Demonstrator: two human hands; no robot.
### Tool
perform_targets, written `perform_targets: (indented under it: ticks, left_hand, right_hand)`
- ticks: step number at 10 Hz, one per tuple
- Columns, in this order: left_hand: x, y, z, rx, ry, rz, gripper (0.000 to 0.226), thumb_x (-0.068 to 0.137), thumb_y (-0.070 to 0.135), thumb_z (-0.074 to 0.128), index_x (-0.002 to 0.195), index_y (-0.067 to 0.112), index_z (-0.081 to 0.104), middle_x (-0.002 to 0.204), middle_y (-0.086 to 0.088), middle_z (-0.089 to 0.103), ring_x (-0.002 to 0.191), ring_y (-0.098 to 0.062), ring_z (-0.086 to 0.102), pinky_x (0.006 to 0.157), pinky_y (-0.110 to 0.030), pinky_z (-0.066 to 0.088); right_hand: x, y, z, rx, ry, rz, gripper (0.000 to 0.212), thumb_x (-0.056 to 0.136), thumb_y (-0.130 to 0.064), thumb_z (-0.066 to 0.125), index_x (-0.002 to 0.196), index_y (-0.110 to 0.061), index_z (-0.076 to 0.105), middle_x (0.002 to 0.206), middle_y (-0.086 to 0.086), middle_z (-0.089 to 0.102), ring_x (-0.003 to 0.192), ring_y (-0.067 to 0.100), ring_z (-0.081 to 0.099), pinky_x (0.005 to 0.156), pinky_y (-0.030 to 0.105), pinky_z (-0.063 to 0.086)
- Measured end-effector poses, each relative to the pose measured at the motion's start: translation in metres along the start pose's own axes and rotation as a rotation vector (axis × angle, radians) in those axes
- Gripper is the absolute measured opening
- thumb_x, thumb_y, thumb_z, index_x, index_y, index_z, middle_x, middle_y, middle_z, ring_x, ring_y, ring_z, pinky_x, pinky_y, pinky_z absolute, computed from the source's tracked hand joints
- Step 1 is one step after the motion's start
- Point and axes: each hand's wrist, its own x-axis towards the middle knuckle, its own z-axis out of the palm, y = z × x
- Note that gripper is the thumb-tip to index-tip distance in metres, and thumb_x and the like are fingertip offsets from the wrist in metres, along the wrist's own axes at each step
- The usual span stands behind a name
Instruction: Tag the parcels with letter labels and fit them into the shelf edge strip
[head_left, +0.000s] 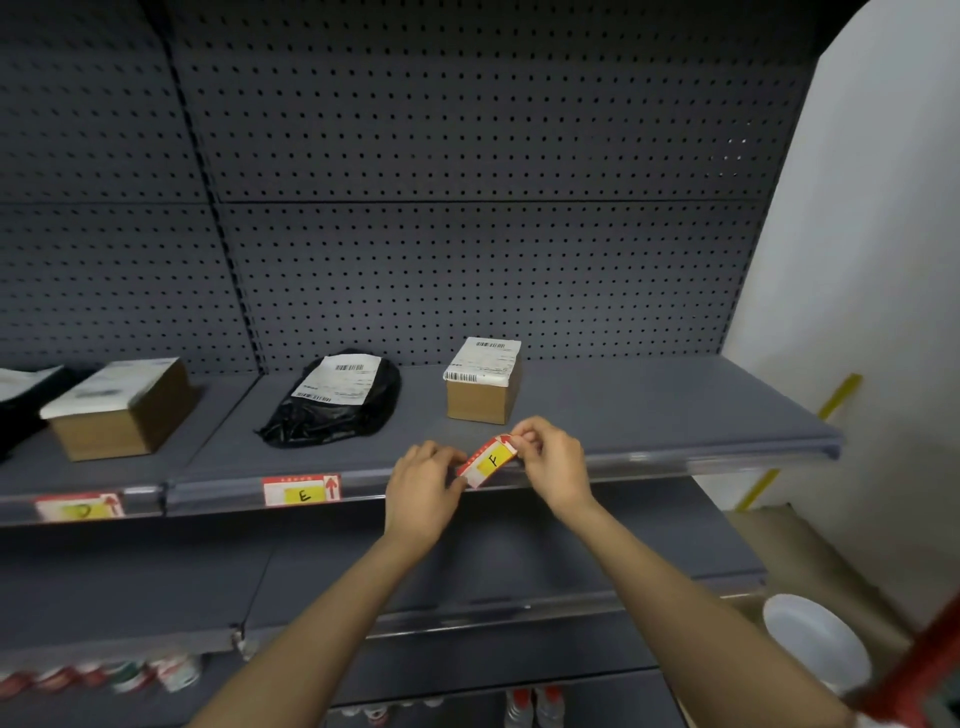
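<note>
Right hand (553, 457) fingers (524, 434) pinch narrow on the upper right end of the F label (488, 461); left hand (423, 480) fingers (457, 460) pinch its lower left end. Both hands are closed on the one card, roughly equally near.

The label is tilted, long axis running lower left to upper right, its upper end just above the clear edge strip (675, 465) and its lower end over the strip face. The strip runs level left to right, so the label likely needs turning flat and its bottom edge tucked in.

It sits directly in front of the small box (483, 387) on the shelf (649, 410). The E label (302, 490) is already in the strip, below the black bag (337, 400). Further left, another label (79, 508) sits below a bigger box (122, 413).
</note>
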Motion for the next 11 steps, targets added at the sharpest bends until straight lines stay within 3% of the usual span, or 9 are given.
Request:
perform_targets:
  ticks: [1, 3, 5, 6, 7, 9, 11]
  left_hand:
    - [0.0, -0.011, -0.007, 0.015, -0.018, 0.016, 0.028, 0.083, 0.023, 0.065, 0.111, 0.021, 0.062, 0.107, -0.002, 0.064, 0.101, -0.02, 0.054, 0.085, -0.033, 0.045]
    - [-0.008, -0.015, -0.006, -0.016, -0.052, 0.095, 0.032, 0.086, 0.015, 0.061, 0.117, 0.019, 0.06, 0.107, -0.003, 0.061, 0.102, -0.02, 0.055, 0.086, -0.033, 0.048]
    - [-0.01, -0.016, -0.006, -0.04, -0.064, 0.138, 0.036, 0.085, 0.011, 0.061, 0.12, 0.017, 0.058, 0.11, -0.004, 0.061, 0.102, -0.021, 0.055, 0.089, -0.036, 0.049]
    - [-0.011, -0.019, -0.008, -0.039, -0.085, 0.163, 0.038, 0.085, 0.011, 0.06, 0.122, 0.018, 0.056, 0.113, -0.003, 0.06, 0.104, -0.02, 0.054, 0.091, -0.034, 0.047]
    - [-0.009, -0.022, -0.011, -0.052, -0.124, 0.195, 0.039, 0.086, 0.011, 0.059, 0.125, 0.018, 0.054, 0.119, -0.003, 0.06, 0.109, -0.019, 0.053, 0.097, -0.034, 0.043]
    - [-0.013, -0.025, -0.028, -0.023, -0.172, 0.233, 0.039, 0.085, 0.015, 0.061, 0.122, 0.019, 0.054, 0.119, -0.005, 0.063, 0.108, -0.022, 0.055, 0.095, -0.036, 0.044]
    - [-0.045, -0.053, -0.064, -0.017, -0.13, 0.178, 0.037, 0.087, 0.02, 0.057, 0.123, 0.02, 0.055, 0.122, -0.004, 0.063, 0.113, -0.023, 0.055, 0.097, -0.037, 0.044]
  right_hand:
    - [-0.008, -0.003, 0.013, 0.048, 0.005, 0.025, 0.003, 0.089, -0.019, 0.061, 0.088, -0.017, 0.063, 0.079, -0.003, 0.065, 0.078, 0.013, 0.062, 0.072, 0.028, 0.053]
    - [-0.02, 0.018, 0.003, -0.261, 0.033, 0.017, 0.01, 0.085, -0.024, 0.065, 0.094, -0.021, 0.069, 0.099, 0.0, 0.064, 0.097, 0.018, 0.056, 0.083, 0.03, 0.046]
    - [-0.033, 0.006, 0.001, -0.449, 0.004, -0.266, 0.032, 0.091, -0.016, 0.054, 0.122, -0.022, 0.056, 0.118, 0.002, 0.06, 0.109, 0.022, 0.054, 0.094, 0.033, 0.04]
    - [-0.04, 0.003, 0.006, -0.555, -0.041, -0.311, 0.034, 0.09, -0.014, 0.053, 0.124, -0.021, 0.057, 0.119, 0.005, 0.061, 0.107, 0.026, 0.057, 0.092, 0.036, 0.042]
    - [-0.047, 0.007, 0.011, -0.64, 0.005, -0.245, 0.045, 0.08, -0.005, 0.063, 0.121, -0.022, 0.06, 0.115, 0.005, 0.064, 0.106, 0.028, 0.061, 0.09, 0.035, 0.045]
    - [-0.058, -0.008, 0.013, -0.675, -0.066, -0.151, 0.048, 0.087, -0.006, 0.052, 0.133, -0.02, 0.047, 0.142, 0.007, 0.044, 0.131, 0.027, 0.041, 0.108, 0.037, 0.03]
    - [-0.082, -0.041, 0.02, -0.618, -0.017, -0.193, 0.045, 0.084, -0.008, 0.052, 0.128, -0.017, 0.051, 0.133, 0.006, 0.053, 0.126, 0.025, 0.046, 0.107, 0.036, 0.032]
